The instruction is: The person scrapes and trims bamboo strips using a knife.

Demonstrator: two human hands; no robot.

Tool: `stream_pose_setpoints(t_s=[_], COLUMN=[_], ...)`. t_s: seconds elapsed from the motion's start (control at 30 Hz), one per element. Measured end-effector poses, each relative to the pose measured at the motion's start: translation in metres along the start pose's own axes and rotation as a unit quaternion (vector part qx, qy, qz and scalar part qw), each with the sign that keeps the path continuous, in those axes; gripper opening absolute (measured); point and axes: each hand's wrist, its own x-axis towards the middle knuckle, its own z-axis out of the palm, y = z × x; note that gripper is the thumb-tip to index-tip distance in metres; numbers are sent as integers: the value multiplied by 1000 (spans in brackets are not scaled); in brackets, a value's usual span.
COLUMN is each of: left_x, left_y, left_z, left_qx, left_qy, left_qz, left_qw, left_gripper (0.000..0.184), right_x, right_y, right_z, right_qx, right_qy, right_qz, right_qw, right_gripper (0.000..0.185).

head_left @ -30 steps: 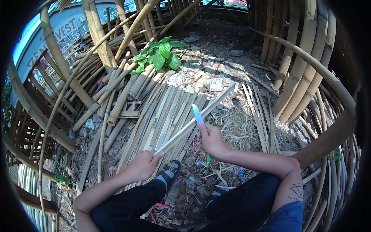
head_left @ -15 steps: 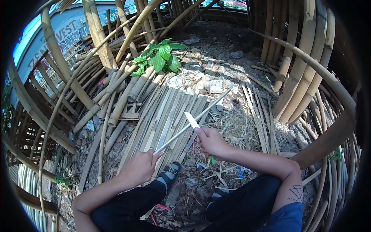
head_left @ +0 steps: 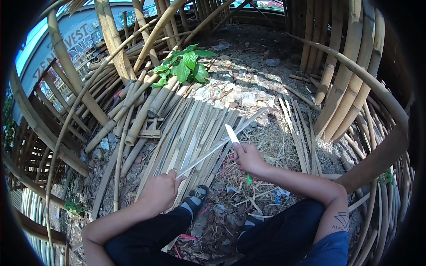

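My left hand (head_left: 160, 190) is closed round the near end of a long, thin bamboo strip (head_left: 202, 160), which slants away up and to the right. In my right hand (head_left: 249, 158) is a knife, its pale blade (head_left: 231, 134) pointing up and left and a bit of its green handle (head_left: 249, 178) showing below the fist. The blade crosses the strip beyond its middle; whether the edge touches it I cannot tell. Under the strip lies a spread of split bamboo slats (head_left: 188, 128) on the ground.
Bamboo shavings (head_left: 266, 150) litter the ground on the right, beside more slats (head_left: 298, 133). A leafy green plant (head_left: 186, 66) grows by stacked bamboo poles (head_left: 142, 111). Thick upright poles (head_left: 350, 80) and a bent pole (head_left: 372, 75) stand close on the right.
The knife has slid a little to the right along the strip, with its blade tilted more upright. The strip's far end has dipped slightly and its wider face now shows; my left hand has barely moved.
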Motion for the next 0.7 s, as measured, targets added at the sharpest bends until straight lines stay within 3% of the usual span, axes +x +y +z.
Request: stream_pose_setpoints(t_s=[0.17, 0.23, 0.37, 0.43, 0.5, 0.6, 0.7], left_x=[1, 3, 2, -1, 0, 1, 4], left_y=[3, 2, 2, -3, -1, -1, 0], left_z=[4, 2, 0, 4, 3, 7, 3], left_qx=[-2, -13, -8, 7, 4, -5, -8], left_qy=[-19, 0, 4, -17, -19, -21, -26], left_qz=[-11, -10, -7, -16, -13, -9, -7], left_qw=[1000, 1000, 1000, 1000, 1000, 1000, 1000], left_gripper=[43, 44, 44, 44, 45, 45, 45], right_x=[-10, -8, 5, 5, -1, -14, -13], right_y=[17, 5, 14, 14, 16, 20, 14], right_z=[26, 20, 8, 7, 7, 23, 27], right_qx=[-105, 15, -25, 5, 12, -104, -132], right_qy=[-61, -17, 94, 32, 32, -54, -57], right_qz=[-61, -46, -70, -5, -10, -47, -82], right_qw=[991, 999, 993, 999, 999, 992, 986], right_gripper=[40, 40, 47, 48, 48, 49, 50])
